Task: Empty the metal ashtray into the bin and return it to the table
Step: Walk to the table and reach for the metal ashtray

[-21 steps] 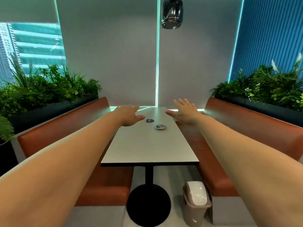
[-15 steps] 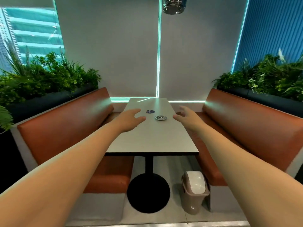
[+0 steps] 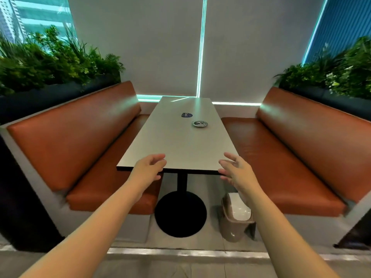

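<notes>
Left hand (image 3: 147, 169) and right hand (image 3: 237, 173) at near edge of surface (image 3: 176, 149), fingers (image 3: 158, 157) loosely spread, holding nothing, metal ashtray (image 3: 199, 124) well beyond, bin (image 3: 236, 219) below surface

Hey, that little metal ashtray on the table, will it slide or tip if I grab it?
The ashtray looks shallow and wide, so it probably won't tip. Its shiny metal on the smooth table suggests it may slide when nudged. It's small, so likely light and rigid.
</notes>
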A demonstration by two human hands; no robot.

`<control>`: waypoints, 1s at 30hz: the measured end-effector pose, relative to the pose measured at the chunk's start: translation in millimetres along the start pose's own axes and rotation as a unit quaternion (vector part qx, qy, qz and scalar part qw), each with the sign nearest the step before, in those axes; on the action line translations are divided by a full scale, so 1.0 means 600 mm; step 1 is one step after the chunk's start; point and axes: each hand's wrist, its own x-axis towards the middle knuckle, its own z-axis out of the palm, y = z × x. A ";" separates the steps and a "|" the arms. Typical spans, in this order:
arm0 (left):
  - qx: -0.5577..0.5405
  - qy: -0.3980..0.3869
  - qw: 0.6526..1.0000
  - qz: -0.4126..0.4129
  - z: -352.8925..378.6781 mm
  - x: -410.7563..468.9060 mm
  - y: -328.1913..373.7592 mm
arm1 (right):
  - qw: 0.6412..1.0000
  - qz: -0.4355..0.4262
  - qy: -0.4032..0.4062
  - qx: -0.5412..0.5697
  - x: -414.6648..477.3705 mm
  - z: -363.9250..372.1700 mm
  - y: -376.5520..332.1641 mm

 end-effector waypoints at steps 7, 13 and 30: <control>-0.004 0.008 1.000 -0.019 0.011 0.093 -0.047 | 1.000 0.015 -0.006 0.014 0.098 0.024 0.043; 0.012 0.002 1.000 -0.002 0.022 0.283 -0.066 | 1.000 0.014 0.018 0.008 0.269 0.060 0.053; 0.022 -0.060 0.997 -0.031 0.189 0.822 -0.058 | 0.991 0.048 0.115 -0.042 0.764 0.061 0.098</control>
